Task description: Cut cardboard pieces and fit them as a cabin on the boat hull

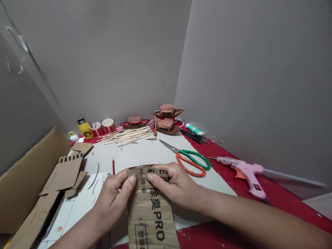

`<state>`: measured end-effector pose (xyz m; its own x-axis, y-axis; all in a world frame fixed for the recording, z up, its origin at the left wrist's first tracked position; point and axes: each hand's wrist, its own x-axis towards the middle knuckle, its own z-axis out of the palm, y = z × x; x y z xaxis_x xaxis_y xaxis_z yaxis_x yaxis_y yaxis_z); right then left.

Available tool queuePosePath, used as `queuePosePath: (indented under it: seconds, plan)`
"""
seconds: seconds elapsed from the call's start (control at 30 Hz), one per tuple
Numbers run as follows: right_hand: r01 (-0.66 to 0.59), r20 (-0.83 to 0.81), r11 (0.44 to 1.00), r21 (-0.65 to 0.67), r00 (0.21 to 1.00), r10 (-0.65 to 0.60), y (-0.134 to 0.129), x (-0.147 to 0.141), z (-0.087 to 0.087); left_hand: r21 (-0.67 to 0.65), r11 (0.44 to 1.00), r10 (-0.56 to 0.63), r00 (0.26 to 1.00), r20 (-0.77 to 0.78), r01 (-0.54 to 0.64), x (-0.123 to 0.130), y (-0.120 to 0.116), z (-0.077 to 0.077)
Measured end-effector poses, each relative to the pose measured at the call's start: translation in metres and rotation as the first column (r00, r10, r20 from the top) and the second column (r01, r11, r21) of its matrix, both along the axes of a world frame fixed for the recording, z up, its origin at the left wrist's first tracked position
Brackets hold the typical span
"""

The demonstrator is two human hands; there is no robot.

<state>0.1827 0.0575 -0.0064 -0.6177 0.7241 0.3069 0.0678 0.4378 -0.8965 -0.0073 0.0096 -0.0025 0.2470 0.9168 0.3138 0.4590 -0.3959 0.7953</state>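
A strip of brown printed cardboard [153, 214] stands between my hands, its top edge curving away from me. My left hand [116, 193] pinches its upper left side, thumb on the near face. On the upper right, my right hand [176, 183] grips it the same way, thumb pressed near the black lettering. The fingers behind the cardboard are hidden. Just beyond my right hand lie scissors [189, 159] with one green and one orange handle. A dark red pencil [113, 166] rests on the white board past my left hand.
A pink glue gun [243, 169] lies at right on the red cloth [220, 238]. Cardboard pieces [62, 176] are piled at left beside a box wall [28, 180]. Toward the back are wooden sticks [127, 135], model boats [167, 126], paper cups [108, 125] and a yellow bottle [85, 129].
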Motion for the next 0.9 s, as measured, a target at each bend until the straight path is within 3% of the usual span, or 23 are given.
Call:
queuePosePath:
  seconds: [0.1,0.17,0.23,0.33,0.4,0.6,0.7,0.8,0.9]
  plan:
    - [-0.048,-0.017,0.998,-0.046,0.999,0.047,-0.001,-0.001,0.002,0.072,0.997,-0.02,0.992,-0.121,0.029,0.0,-0.005,0.003]
    - [-0.051,0.016,0.997,0.057,0.999,0.05,-0.001,-0.001,-0.002,0.119,0.993,0.0,0.98,-0.2,0.024,0.002,-0.006,0.002]
    - [-0.015,0.06,0.97,0.243,0.998,0.001,-0.003,-0.001,-0.009,0.114,0.993,0.039,0.98,-0.196,-0.016,0.005,-0.004,-0.001]
    - [0.004,0.145,0.871,0.492,0.986,-0.086,-0.005,0.0,-0.019,-0.097,0.994,0.041,0.998,-0.041,-0.045,0.009,0.002,-0.004]
    - [-0.006,0.18,0.842,0.539,0.978,-0.109,-0.006,0.0,-0.022,-0.229,0.973,0.035,0.997,0.069,-0.018,0.01,0.006,-0.004]
    - [0.063,0.049,0.957,0.283,0.996,-0.079,-0.004,0.001,-0.007,-0.291,0.956,0.036,0.975,0.219,0.03,0.007,0.005,0.001]
    - [0.05,0.052,0.989,0.139,0.997,-0.057,0.001,0.005,0.002,-0.279,0.959,0.001,0.977,0.212,0.059,0.004,0.0,0.004]
    - [-0.072,0.107,0.997,-0.009,0.992,0.073,0.006,0.009,0.006,-0.089,0.996,-0.01,0.999,0.049,0.014,0.002,-0.004,0.005]
    - [-0.143,0.122,0.987,0.078,0.984,0.133,0.006,0.011,0.004,0.21,0.978,0.033,0.987,-0.158,0.001,0.0,-0.005,0.001]
